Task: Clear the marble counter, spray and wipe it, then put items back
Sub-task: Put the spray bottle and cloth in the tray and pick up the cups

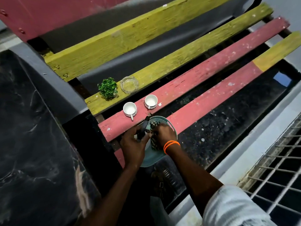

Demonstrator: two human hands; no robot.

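Teal tray (169, 123) as landmark. Left hand (132, 146), grip clenched round a dark spray bottle (143, 128) at the tray's left edge; right hand (164, 136), grip grasping a patterned cloth (154, 142) on the tray. Two white cups (129, 108) sit beyond the tray; plant (108, 88) and glass ashtray (129, 84) farther.

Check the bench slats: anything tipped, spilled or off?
Nothing spilled. Both cups, the plant and the ashtray stand upright on the slats. Only the tray overhangs a slat edge, under both hands.
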